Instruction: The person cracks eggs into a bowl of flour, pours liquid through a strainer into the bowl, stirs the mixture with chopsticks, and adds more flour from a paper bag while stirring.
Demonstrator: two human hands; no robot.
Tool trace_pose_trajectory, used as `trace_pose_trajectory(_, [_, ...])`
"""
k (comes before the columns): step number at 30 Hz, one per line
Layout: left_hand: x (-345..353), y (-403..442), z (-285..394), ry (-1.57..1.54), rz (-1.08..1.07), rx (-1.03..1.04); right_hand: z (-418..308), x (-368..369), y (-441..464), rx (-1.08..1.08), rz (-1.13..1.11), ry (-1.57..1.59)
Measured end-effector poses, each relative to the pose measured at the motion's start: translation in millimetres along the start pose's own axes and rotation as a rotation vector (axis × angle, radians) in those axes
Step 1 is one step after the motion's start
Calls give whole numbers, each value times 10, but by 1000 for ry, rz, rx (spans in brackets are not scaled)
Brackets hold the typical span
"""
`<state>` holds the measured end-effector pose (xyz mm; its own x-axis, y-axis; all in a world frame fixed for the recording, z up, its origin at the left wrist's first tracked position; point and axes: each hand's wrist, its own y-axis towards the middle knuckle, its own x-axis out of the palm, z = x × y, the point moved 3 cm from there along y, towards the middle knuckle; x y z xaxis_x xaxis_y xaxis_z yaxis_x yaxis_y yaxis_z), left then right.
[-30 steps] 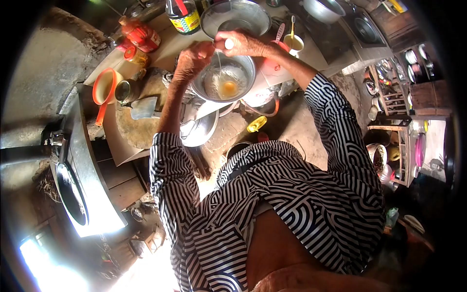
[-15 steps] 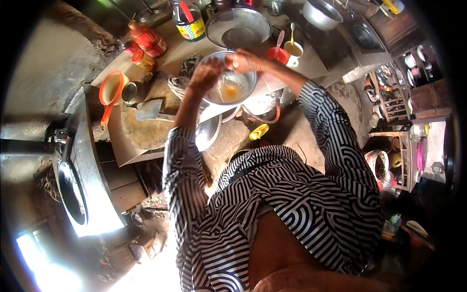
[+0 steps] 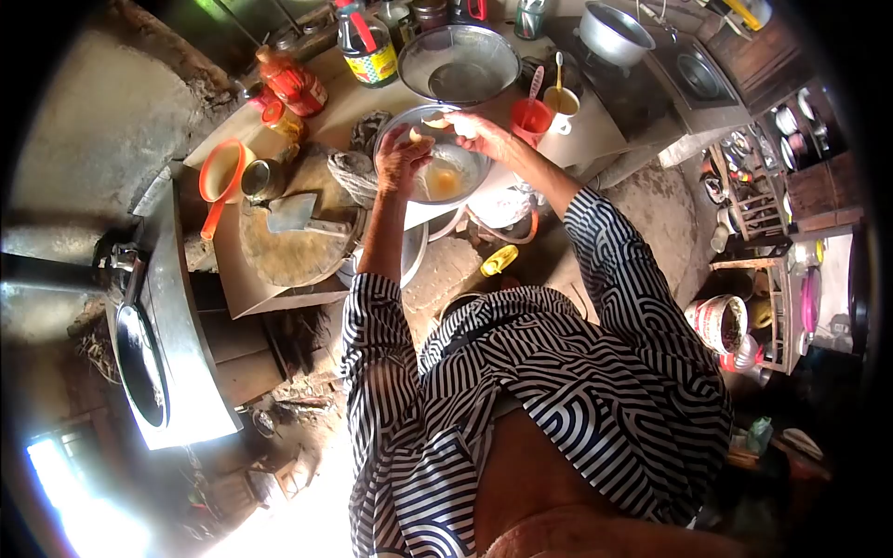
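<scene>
Over a metal bowl [image 3: 477,170] on the counter, my two hands are a little apart. My left hand [image 3: 404,166] is closed around a piece of eggshell [image 3: 416,136] at the bowl's left side. Another shell piece [image 3: 435,121] is pinched in my right hand [image 3: 479,136], above the far right part of the bowl. Inside the bowl, an orange-yellow egg yolk [image 3: 445,180] lies on pale, whitish stuff. A wide metal basin [image 3: 507,70] stands just beyond the bowl.
Left of the bowl, a cleaver [image 3: 292,212] rests on a round chopping board [image 3: 270,256], with a crumpled cloth [image 3: 355,177] alongside. An orange-rimmed ladle [image 3: 221,177] lies further left. A red cup [image 3: 530,121] and a white mug [image 3: 562,102] stand right of the bowl.
My hands were together over the bowl and have moved apart. The shell pieces now show separately, one in each hand. The view has shifted slightly.
</scene>
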<state>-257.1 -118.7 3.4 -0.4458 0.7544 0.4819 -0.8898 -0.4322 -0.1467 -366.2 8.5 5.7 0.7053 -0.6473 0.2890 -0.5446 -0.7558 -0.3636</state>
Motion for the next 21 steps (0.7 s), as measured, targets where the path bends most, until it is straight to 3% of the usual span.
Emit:
trace_pose_trajectory(1, [43,-40,-21,-33,-5,15,28,4,-32,24,68,65])
trace_pose_trajectory(5, [158,-129,-51,88,-42,66,-4,185,-209,40,183,-202])
trace_pose_trajectory(9, [206,-177,-46,173,-99,120,94,136,-249,-6,163,-364])
trace_pose_trajectory(11, [208,-229,-22,183,-73,151,109,115,-243,-188,43,-413])
trace_pose_trajectory(15, [23,-274,-5,324,-163,159,13,318,-312,-56,32,-771])
trace_pose_trajectory(18, [-6,-560,130,185,-104,238,64,428,-447,37,-136,-415])
trace_pose_trajectory(19, [-46,-685,186,181,-87,245,84,506,-484,41,-150,-425])
trace_pose_trajectory(21, [-264,-1042,282,188,60,186,187,699,-596,98,-103,50])
